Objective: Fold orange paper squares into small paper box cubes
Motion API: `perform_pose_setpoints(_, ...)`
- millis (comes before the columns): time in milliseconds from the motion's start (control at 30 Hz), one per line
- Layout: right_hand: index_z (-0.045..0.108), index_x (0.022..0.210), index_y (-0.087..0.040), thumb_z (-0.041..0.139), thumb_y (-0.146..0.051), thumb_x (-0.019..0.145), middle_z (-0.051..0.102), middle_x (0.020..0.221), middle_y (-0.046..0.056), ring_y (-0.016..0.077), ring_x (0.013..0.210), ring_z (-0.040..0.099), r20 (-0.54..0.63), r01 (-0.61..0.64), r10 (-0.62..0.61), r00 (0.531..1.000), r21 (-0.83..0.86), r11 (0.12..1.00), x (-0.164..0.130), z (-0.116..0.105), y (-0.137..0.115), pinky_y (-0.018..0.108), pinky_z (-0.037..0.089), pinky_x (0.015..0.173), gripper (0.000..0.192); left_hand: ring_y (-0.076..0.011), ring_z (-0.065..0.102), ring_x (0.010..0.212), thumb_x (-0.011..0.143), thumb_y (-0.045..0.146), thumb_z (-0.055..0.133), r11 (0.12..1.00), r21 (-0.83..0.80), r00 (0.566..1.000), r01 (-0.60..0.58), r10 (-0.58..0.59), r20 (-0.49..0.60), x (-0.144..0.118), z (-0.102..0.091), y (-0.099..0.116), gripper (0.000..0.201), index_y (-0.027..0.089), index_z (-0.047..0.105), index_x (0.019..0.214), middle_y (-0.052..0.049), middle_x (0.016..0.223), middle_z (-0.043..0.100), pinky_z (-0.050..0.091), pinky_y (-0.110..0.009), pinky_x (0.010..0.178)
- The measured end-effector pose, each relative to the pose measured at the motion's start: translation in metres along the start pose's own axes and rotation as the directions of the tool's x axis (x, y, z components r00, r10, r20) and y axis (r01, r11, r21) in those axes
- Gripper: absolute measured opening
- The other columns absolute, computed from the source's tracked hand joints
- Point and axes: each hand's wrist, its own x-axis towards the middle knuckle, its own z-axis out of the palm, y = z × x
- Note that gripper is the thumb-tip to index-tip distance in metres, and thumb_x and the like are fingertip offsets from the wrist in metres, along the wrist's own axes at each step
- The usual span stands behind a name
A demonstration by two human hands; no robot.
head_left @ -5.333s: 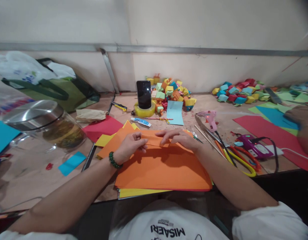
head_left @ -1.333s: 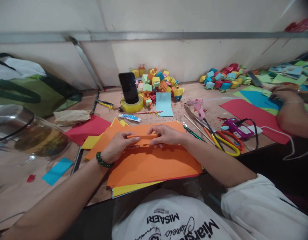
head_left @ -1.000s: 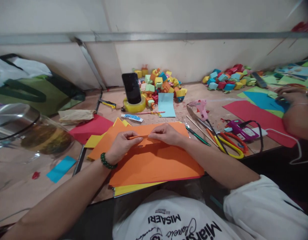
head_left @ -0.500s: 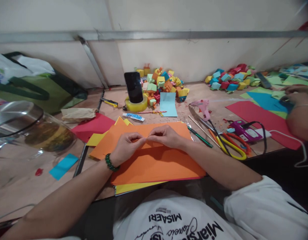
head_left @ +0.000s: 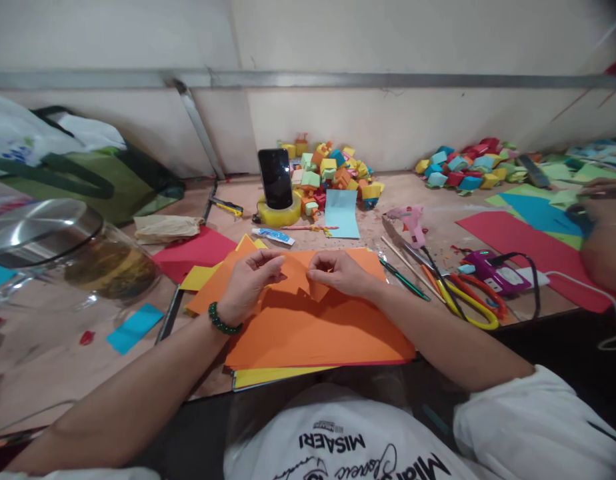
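Observation:
My right hand (head_left: 341, 273) pinches a small piece of folded orange paper (head_left: 318, 291) that hangs below its fingertips. Opposite it, a short gap away, my left hand (head_left: 255, 277) has thumb and fingers brought together; whatever is in them, if anything, blends with the orange behind. Both hands are over a stack of orange paper sheets (head_left: 318, 337), with yellow sheets (head_left: 283, 377) showing under its near edge. A green bead bracelet circles my left wrist.
Behind the stack stand a phone (head_left: 275, 179) on a tape roll (head_left: 278, 211) and a heap of paper cubes (head_left: 328, 175). Right lie a pink glue gun (head_left: 412, 223), scissors (head_left: 475, 313) and a purple power adapter (head_left: 495, 273). A glass jar (head_left: 113, 263) stands left. Another person's hand (head_left: 601, 200) works far right.
My hands have moved apart from touching fingertips. The small orange paper now shows below my right fingers. The whole view has shifted slightly.

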Motion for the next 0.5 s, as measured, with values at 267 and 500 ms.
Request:
perform_pose_setpoints(267,0.055,0.071,-0.018,0.067,-0.053,0.075,0.055,0.056,-0.003,0.0097,0.05,0.053,0.009,0.01,-0.011,1.0,0.067,0.998,0.001,0.009,0.005,0.023,0.042,0.051,0.037,-0.0106,0.055,0.053,0.06,0.041,0.078,0.976,0.177,0.99,-0.128,0.114,0.085,-0.006,0.001,0.0,0.03,0.015,0.063,0.057,0.001,0.053,0.059,0.046,-0.022,0.054)
perform_pose_setpoints(500,0.061,0.073,-0.017,0.077,-0.05,0.067,0.058,0.066,-0.002,0.008,0.053,0.052,-0.148,0.119,-0.101,0.984,0.116,0.986,-0.006,0.01,-0.008,0.022,0.044,0.05,0.037,-0.0096,0.054,0.053,0.07,0.027,0.068,0.84,0.349,0.906,-0.416,0.35,0.236,-0.016,0.001,-0.002,0.013,0.016,0.07,0.062,-0.001,0.059,0.062,0.045,-0.02,0.052)
